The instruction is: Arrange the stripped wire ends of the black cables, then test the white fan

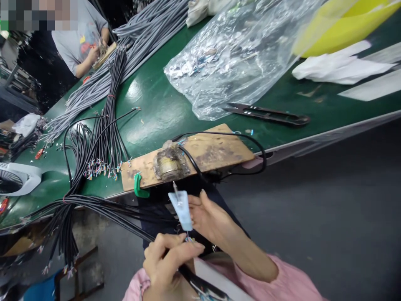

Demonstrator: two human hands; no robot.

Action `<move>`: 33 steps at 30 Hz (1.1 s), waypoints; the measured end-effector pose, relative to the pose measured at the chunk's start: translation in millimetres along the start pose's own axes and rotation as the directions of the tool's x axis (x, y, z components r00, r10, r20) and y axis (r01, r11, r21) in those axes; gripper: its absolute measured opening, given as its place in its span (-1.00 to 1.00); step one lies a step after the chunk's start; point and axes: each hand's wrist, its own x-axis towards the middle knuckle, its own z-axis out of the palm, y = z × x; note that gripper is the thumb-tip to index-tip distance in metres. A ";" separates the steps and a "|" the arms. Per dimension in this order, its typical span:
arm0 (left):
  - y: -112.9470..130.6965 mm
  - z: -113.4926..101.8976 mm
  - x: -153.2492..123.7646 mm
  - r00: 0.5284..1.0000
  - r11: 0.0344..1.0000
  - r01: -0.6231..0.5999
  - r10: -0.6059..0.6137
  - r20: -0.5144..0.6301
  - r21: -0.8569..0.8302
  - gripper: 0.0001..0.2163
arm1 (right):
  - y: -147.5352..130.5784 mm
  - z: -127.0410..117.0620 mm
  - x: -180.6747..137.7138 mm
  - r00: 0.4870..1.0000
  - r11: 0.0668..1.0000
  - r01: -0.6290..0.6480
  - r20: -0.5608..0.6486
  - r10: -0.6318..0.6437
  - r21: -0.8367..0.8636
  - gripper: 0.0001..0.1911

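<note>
My left hand (167,259) is closed in a pinch on the stripped end of a black cable (191,278), whose thin coloured wires show at my fingertips. My right hand (208,217) is closed on a soldering iron (181,207) with a pale blue grip, its metal tip pointing up toward the table edge. Just above the hands a worn wooden board (216,152) lies on the green table (156,104), with a scorched metal block (170,164) on it and a green clamp (139,186) at its front.
A bundle of black cables (103,142) with stripped ends drapes over the table edge at left. Grey cables (147,37), a clear plastic bag (238,54), black snips (269,113), white cloths and a yellow basin (347,27) lie farther back. Another person works at far left. A white fan (17,177) stands left.
</note>
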 end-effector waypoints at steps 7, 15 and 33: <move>-37.2 -22.9 15.7 0.944 0.893 0.199 -0.064 0.324 -0.404 -0.92 | -2.7 -19.9 -28.1 0.954 0.858 0.154 -0.152 -0.258 -0.490 -0.59; -56.1 -21.2 21.5 0.878 0.718 0.452 -0.253 0.406 -0.529 -0.73 | 5.9 -10.0 -42.8 0.753 0.166 0.304 0.130 -0.645 -0.938 -0.74; -21.4 -24.9 -1.5 0.955 0.976 0.188 -0.155 0.251 -0.112 -0.87 | 17.8 35.1 -52.2 0.667 0.093 0.521 0.337 -0.665 -0.849 -0.81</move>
